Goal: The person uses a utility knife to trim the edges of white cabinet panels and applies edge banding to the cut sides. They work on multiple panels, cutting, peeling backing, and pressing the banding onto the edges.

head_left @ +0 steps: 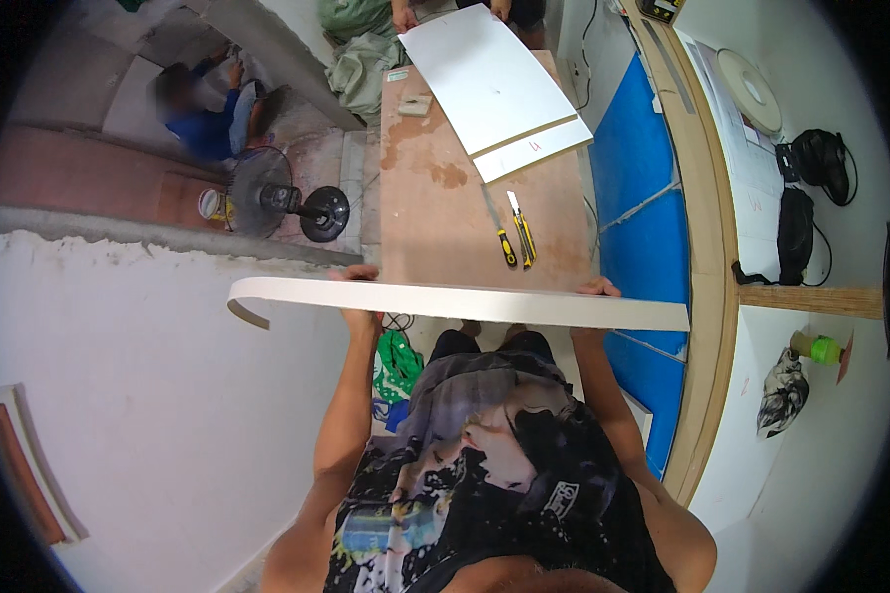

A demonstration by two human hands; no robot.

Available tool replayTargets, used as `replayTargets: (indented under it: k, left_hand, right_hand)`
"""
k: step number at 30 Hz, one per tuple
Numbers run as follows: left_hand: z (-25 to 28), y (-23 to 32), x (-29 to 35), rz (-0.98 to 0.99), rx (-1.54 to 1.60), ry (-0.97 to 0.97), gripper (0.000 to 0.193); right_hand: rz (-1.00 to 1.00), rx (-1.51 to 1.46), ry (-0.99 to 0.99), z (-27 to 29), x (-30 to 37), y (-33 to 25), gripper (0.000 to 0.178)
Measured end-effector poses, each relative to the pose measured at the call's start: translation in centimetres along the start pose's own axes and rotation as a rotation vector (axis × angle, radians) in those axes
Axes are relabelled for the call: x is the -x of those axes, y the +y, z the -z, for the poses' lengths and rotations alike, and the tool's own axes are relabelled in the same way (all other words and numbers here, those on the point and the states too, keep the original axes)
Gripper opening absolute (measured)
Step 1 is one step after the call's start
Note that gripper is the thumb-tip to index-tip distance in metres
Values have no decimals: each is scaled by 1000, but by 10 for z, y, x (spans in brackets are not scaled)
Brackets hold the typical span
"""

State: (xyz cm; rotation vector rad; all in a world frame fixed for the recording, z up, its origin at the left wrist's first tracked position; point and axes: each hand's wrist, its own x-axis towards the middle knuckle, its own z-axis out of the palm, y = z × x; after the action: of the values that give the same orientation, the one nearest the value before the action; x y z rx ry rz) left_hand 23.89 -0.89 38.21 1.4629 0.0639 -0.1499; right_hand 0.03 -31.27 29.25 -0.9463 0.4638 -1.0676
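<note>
My left hand and my right hand are both closed on a long white board, seen edge-on across the front of the wooden table. Past the left hand, a thin pale strip at the board's end curls back on itself. Fingers show over the far side of the board, while its face stays hidden. Beyond it on the tabletop lie a slim tool with a yellow-and-black handle and a yellow-and-black utility knife, side by side.
A co-worker's hands are by a white panel at the table's far end. A tan block lies there too. On the left, a fan stands near a person in blue. Blue sheeting flanks the right.
</note>
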Motion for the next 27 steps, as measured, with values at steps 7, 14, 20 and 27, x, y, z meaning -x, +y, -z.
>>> replayTargets:
  k: [7,14,20,27]
  left_hand:
    - [37,154,102,382,-770,-837,29]
    - [-74,366,16,-419,-1021,-652,42]
    - [-71,254,-151,733,-1492,-1116,83]
    - [-30,70,-103,1588,-1257,-926,99]
  right_hand:
    - [-125,116,190,-41,3,-24,32]
    - [-12,24,61,-11,8,-13,25]
    - [101,230,116,-31,23,-15,20]
    - [357,488,115,-45,34,-32,20]
